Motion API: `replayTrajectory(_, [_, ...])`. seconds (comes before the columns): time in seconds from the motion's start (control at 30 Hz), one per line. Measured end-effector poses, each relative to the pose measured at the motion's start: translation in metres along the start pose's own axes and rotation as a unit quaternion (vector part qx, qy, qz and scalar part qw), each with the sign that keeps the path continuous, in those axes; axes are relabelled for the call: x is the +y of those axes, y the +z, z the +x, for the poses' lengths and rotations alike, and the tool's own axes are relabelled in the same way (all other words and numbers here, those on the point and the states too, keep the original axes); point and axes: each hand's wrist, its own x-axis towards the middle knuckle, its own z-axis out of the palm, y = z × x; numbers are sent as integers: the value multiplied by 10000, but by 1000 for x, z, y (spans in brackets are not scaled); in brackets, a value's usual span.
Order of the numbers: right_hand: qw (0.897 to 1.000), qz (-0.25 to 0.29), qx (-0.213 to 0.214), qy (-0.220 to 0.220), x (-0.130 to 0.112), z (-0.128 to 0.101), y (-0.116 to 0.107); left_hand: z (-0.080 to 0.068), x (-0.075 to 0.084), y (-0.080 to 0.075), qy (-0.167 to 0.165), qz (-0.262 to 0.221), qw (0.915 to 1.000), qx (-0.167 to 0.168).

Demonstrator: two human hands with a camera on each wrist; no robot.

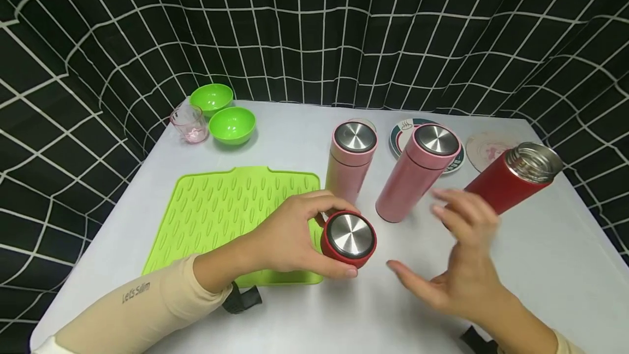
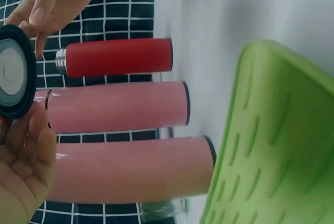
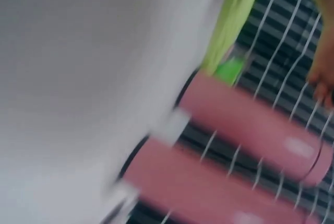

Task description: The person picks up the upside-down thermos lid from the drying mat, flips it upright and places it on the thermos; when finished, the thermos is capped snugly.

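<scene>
My left hand (image 1: 295, 236) grips a red bottle lid (image 1: 351, 236) with a brushed steel top, thumb on the near side and fingers on the far side. In the left wrist view the lid's underside (image 2: 11, 72) shows a pale disc inside a dark ring. Apart from the lid, my right hand (image 1: 459, 258) is raised with fingers spread and holds nothing; it is blurred. Just beyond it stands a red thermos bottle (image 1: 506, 182), its steel threaded mouth bare. Two pink thermos bottles, a left one (image 1: 348, 173) and a right one (image 1: 413, 179), stand with lids on.
A green ridged mat (image 1: 221, 212) lies left, partly under my left forearm. Two green bowls, one nearer (image 1: 232, 126) and one farther (image 1: 211, 98), sit back left beside a clear pink cup (image 1: 190, 124). Behind the bottles lie a dark-rimmed plate (image 1: 397, 138) and a pale plate (image 1: 484, 149).
</scene>
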Motion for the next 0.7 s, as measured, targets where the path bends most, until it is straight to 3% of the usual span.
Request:
replayTrajectory(0.03, [9984,-386,300,285,8,-4,-7,-1,-1,-1,-27,17,10000,21])
replayTrajectory(0.1, [9851,-1024,761,1152,24,-11,-24,-2,-2,-4,-63,39,10000,64])
replayTrajectory(0.17, [9552,-1377,757,2509,39,-18,-45,-4,-4,-6,-66,26,9999,128])
replayTrajectory(0.2, [9308,-1452,579,3303,45,-22,-56,-4,-5,-7,-58,6,9999,161])
replayTrajectory(0.23, [9003,-1389,356,4110,50,-26,-65,-5,-5,-8,-40,-9,9998,204])
replayTrajectory(0.3, [8285,-1072,-196,5492,62,-34,-77,-5,-6,-9,28,-55,9996,278])
replayTrajectory(0.33, [7922,-898,-560,6011,68,-39,-81,-5,-7,-9,72,-78,9995,314])
replayTrajectory(0.37, [7634,-690,-922,6355,74,-43,-84,-4,-7,-10,115,-98,9993,347])
replayTrajectory(0.4, [7459,-472,-1264,6522,81,-47,-87,-4,-7,-10,164,-104,9991,380])
replayTrajectory(0.43, [7370,-307,-1614,6556,87,-52,-89,-3,-6,-11,198,-110,9989,402])
replayTrajectory(0.53, [7306,-55,-2377,6401,104,-65,-91,-3,-6,-13,236,-95,9987,431])
replayTrajectory(0.7, [7305,-214,-2946,6158,112,-73,-90,-4,-4,-18,188,-72,9988,456])
